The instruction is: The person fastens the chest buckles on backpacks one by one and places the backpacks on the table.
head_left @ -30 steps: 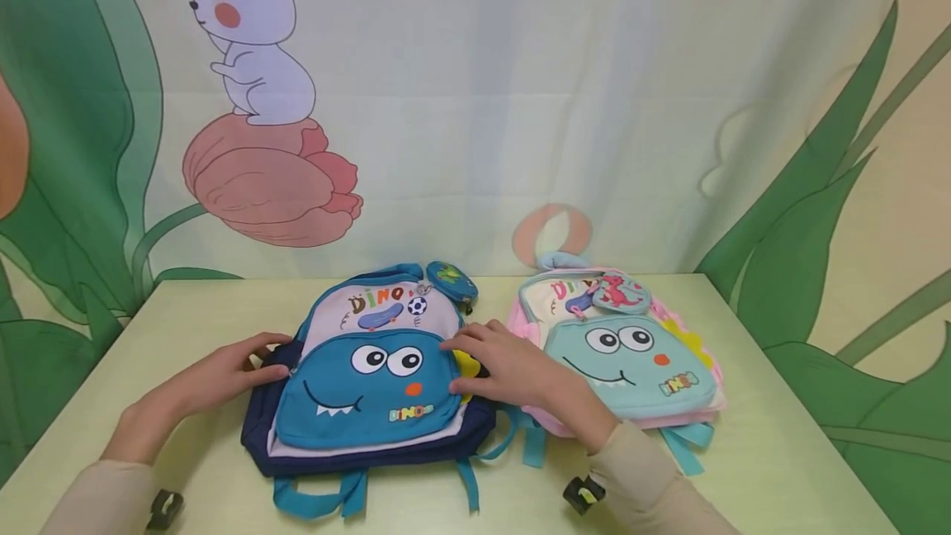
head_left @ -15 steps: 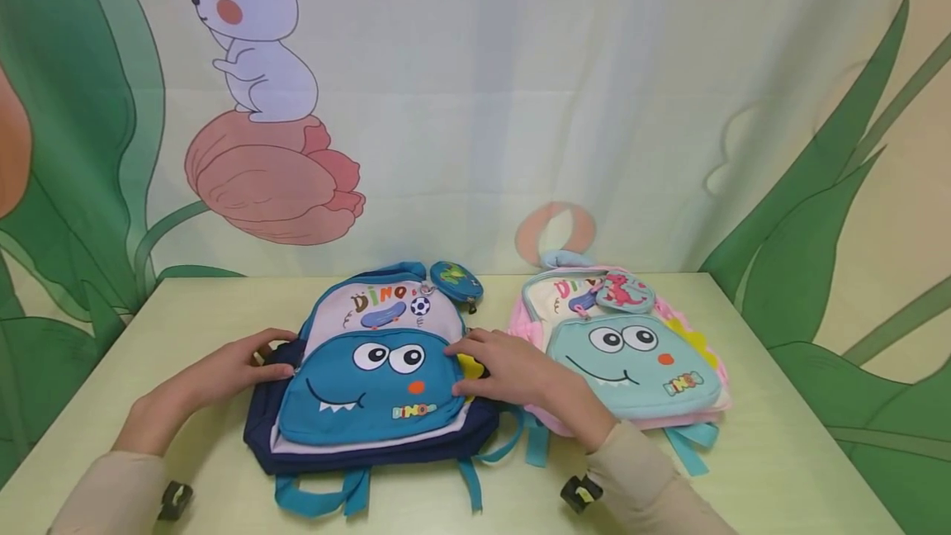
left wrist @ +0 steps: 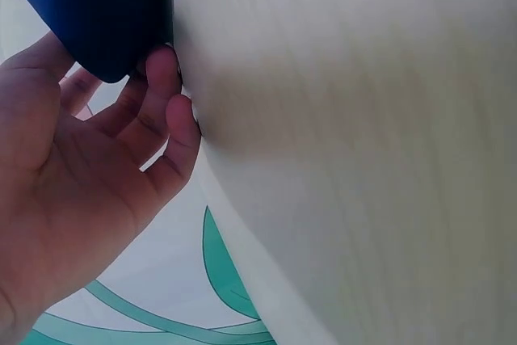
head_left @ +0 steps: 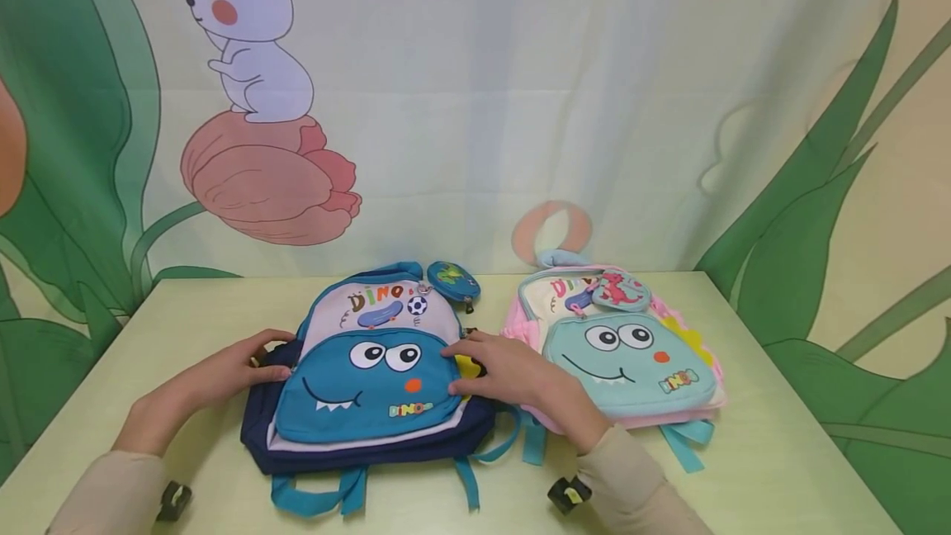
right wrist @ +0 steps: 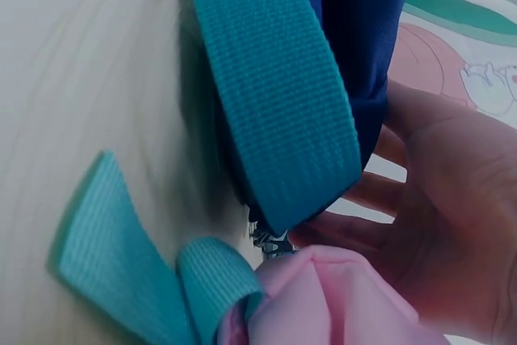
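Note:
A blue children's backpack (head_left: pixel 357 403) with a cartoon dinosaur face lies on the table, front up. My left hand (head_left: pixel 234 370) grips its left side, thumb on the front pocket's edge. In the left wrist view, that hand's curled fingers (left wrist: pixel 166 111) are at the dark blue side, low against the tabletop. On the opposite side, my right hand (head_left: pixel 513 370) holds the bag by its edge, near the yellow trim. The right wrist view shows a teal strap (right wrist: pixel 279 86) beside that hand, whose fingers are partly hidden behind the bag.
Just right of the blue bag lies a pink and mint backpack (head_left: pixel 631 378), partly behind my right forearm. Each bag has a small round pouch, one blue (head_left: pixel 454 281) and one mint (head_left: pixel 622 291). A printed curtain (head_left: pixel 446 106) hangs behind the table (head_left: pixel 773 452).

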The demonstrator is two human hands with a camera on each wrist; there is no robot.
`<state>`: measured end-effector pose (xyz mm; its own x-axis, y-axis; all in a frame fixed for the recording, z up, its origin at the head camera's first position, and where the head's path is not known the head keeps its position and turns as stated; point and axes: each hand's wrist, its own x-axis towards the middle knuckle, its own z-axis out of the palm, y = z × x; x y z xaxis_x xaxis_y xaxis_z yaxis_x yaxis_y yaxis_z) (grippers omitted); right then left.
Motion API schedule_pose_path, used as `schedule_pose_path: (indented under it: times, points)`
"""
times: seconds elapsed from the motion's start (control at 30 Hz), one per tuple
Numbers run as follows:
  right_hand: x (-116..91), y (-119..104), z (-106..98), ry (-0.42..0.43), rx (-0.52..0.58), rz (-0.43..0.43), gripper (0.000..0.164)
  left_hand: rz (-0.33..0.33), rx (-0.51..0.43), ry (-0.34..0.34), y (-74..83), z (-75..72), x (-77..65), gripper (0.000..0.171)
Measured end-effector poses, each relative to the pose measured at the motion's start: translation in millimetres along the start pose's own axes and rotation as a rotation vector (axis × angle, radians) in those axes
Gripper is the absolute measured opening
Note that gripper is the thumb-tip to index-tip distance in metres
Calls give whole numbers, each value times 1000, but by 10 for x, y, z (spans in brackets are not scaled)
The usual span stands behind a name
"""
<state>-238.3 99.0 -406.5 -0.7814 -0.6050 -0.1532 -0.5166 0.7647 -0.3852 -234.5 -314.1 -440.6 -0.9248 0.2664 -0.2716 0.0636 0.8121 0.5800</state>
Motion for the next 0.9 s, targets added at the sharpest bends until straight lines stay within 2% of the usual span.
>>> schedule_pose_path:
  times: [0.13,0.33,0.6,0.9]
  points:
    - [4,13,15,-3,50,19,58,1,-10,-2,-19,7,28,78]
    - [11,19,40,3,69,15,57,-4,-20,-5,-13,-4,26,79]
    - [15,22,64,15,67,17,57,68,36,26,-9,-56,14,71]
    - [0,13,65,25,54,10,56,112,68,76,104,-145,-37,67]
